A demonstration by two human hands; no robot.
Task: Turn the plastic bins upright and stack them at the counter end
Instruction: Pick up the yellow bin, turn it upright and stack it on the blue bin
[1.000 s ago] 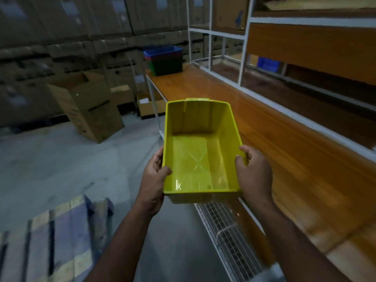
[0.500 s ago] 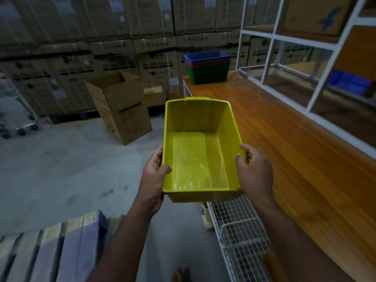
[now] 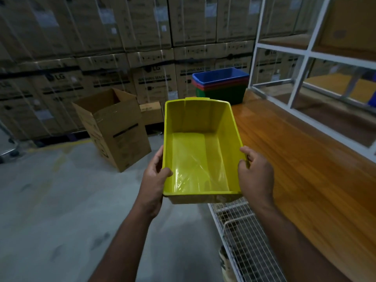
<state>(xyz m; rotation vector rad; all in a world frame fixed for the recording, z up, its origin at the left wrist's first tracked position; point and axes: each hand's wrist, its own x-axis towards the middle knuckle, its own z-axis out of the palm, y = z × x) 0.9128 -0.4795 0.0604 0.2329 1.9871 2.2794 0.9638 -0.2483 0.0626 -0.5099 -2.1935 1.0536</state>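
I hold a yellow plastic bin [image 3: 200, 143] upright and empty in front of me, over the floor beside the counter's left edge. My left hand [image 3: 155, 178] grips its left rim and my right hand [image 3: 255, 178] grips its right rim. At the far end of the wooden counter [image 3: 305, 169] stands a nested stack of bins [image 3: 220, 86]: blue on top, red below it, green at the bottom, all upright. The stack is straight ahead, beyond the yellow bin.
White shelf frames [image 3: 284, 55] rise along the counter's right side. A wire rack [image 3: 244, 237] hangs under the counter's near edge. An open cardboard box [image 3: 114, 129] stands on the concrete floor to the left. Stacked cartons [image 3: 122, 47] form the back wall.
The view has moved forward along the counter and the bin stack now appears larger and closer. The yellow bin stays held the same way in both hands.
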